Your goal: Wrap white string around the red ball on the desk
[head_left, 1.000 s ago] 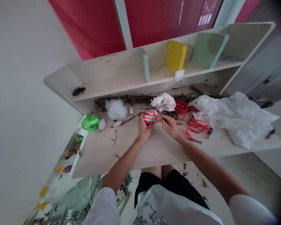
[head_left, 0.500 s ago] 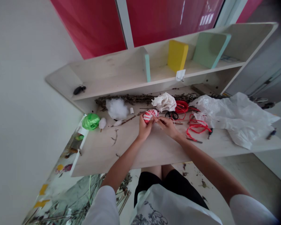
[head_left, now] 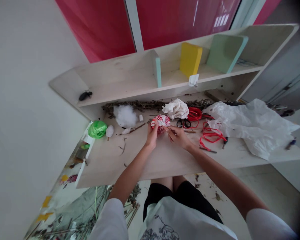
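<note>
against fingertips of the left hand point(head_left: 152, 136) sits a red-and-white ball point(head_left: 160, 123)

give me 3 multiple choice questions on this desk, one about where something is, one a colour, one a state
1. Which hand holds the red-and-white ball?
A. left hand
B. right hand
C. neither hand

2. What colour is the shiny wrapped bundle near the left end of the desk?
A. yellow
B. green
C. blue

3. What state are the black-handled scissors in?
A. gripped in the right hand
B. hanging off the shelf
C. lying on the desk

Answers:
1. A: the left hand's fingers press against the ball from below.
2. B: the bundle's glossy wrapping is bright green.
3. C: the scissors lie on the desk beyond the right hand, which does not grip them.
</note>
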